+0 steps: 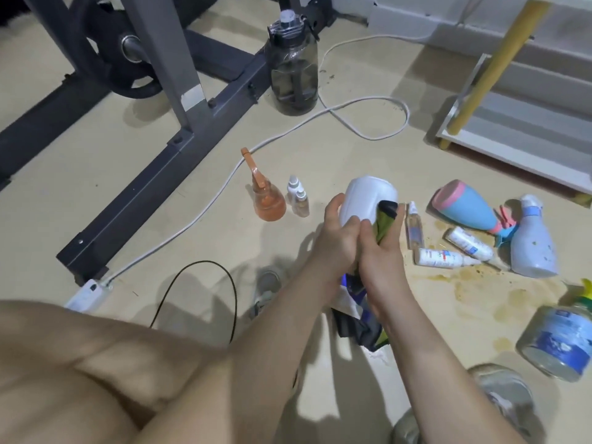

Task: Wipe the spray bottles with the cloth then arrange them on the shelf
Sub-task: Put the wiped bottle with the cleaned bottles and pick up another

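White bottle (368, 198): in the middle, held up off the floor.
Left hand (338, 235): curled round the bottle's left side.
Right hand (382, 251): squeezes the cloth (384, 221) against its right side.
Shelf (512, 155): far right.
Orange bottle (269, 201): on the floor, left.

Noted a grey exercise frame (179, 75) at upper left, a black weight plate (109, 49) mounted behind its upright. Found a smoky water jug (293, 68) standing upright just beside the frame's floor bar. Traced a white cable (407, 116) looping past the jug and down to a power strip (88, 294) (white, by the bar's end). Spotted a thin black cord (205, 262) arcing nearby, brownish stains (461, 280) at right, a glass jar (557, 341) lying over.
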Tool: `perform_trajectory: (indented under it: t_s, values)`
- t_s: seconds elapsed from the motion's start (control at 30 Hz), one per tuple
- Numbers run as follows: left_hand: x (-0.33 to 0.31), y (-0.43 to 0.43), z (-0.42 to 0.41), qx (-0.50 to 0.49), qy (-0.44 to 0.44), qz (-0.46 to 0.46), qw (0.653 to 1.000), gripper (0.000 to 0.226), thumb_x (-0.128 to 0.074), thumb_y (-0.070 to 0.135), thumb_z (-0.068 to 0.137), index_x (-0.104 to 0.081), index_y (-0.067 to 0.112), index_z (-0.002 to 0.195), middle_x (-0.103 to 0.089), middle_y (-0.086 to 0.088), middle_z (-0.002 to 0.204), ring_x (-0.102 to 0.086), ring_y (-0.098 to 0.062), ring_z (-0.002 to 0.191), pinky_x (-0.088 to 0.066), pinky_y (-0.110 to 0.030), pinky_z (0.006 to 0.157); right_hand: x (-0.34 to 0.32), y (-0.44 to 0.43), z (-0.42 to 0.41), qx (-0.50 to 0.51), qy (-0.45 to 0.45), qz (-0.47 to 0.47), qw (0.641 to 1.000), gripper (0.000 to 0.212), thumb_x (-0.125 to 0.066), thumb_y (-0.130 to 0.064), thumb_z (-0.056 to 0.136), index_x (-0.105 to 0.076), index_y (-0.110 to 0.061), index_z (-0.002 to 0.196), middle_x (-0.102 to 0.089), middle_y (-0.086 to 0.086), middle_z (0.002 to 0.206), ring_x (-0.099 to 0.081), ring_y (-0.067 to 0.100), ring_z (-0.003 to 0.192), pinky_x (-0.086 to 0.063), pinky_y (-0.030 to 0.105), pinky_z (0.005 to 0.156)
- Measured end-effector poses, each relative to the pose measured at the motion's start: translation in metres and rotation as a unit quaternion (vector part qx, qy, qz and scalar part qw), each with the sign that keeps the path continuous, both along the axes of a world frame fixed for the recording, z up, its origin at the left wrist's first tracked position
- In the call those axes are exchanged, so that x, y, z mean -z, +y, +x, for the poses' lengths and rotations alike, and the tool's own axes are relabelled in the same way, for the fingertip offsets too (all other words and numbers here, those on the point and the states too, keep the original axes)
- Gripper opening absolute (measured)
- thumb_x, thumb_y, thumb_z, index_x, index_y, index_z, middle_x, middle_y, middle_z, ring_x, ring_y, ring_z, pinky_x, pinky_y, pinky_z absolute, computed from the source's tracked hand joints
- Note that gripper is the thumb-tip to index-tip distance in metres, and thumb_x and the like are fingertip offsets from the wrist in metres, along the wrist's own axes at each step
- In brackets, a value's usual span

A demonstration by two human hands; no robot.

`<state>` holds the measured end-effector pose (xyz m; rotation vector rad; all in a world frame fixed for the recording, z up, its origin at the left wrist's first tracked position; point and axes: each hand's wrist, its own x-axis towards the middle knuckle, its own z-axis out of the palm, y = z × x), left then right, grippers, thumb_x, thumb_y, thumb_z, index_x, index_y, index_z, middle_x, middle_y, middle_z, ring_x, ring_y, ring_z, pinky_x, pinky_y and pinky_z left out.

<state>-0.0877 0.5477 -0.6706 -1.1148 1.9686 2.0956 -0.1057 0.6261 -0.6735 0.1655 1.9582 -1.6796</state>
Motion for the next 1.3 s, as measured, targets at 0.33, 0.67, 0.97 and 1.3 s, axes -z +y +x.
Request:
perform_trajectory:
  t_s: [0.33,0.67,0.97,1.3]
  values:
    - [-0.009,-0.031,-0.003,0.420,-0.047,-0.466,0.777,0.103,-0.059,0.000,0.081,-0.005,0.053,0.150,-0.038,-0.005,0.105,-0.052,-0.025,0.075,-0.048,-0.036,0.065,-0.017,0.033,-0.042,-0.057,-0.158,-0.049,0.985,0.032,-0.050,-0.030,0.103,-0.055,0.001,0.111,-0.074,0.009,0.099,-0.071,0.027,0.093,-0.053,0.051,0.095]
    - [0.019,-0.051,-0.004,0.335,-0.016,-0.389,0.858,0.030,-0.061,0.060,0.083,-0.062,0.030,0.086,-0.058,0.002,0.094,-0.059,-0.018,0.090,-0.050,-0.040,0.084,-0.016,0.036,-0.040,0.085,-0.189,-0.164,0.964,0.048,-0.054,-0.024,0.101,-0.075,-0.003,0.063,-0.069,0.016,0.087,-0.064,0.030,0.073,-0.051,0.043,0.078]
    - [0.013,-0.018,-0.005,0.048,0.018,-0.142,0.989,0.023,-0.061,0.046,0.091,-0.065,0.023,0.091,-0.071,0.000,0.090,-0.067,-0.018,0.088,-0.050,-0.035,0.081,0.015,0.014,0.002,-0.043,0.003,-0.072,0.996,0.034,-0.035,-0.041,0.106,-0.067,-0.033,0.112,-0.072,-0.009,0.109,-0.066,0.006,0.105,-0.051,0.031,0.092]
    - [-0.003,-0.025,-0.012,-0.222,0.048,-0.029,0.973,0.009,-0.063,0.040,0.086,-0.062,0.035,0.078,-0.066,0.002,0.088,-0.066,-0.027,0.096,-0.051,-0.046,0.097,0.027,-0.001,0.025,-0.107,0.268,0.093,0.953,0.044,-0.024,-0.040,0.102,-0.052,-0.022,0.130,-0.053,-0.003,0.131,-0.049,0.020,0.122,-0.039,0.044,0.108]
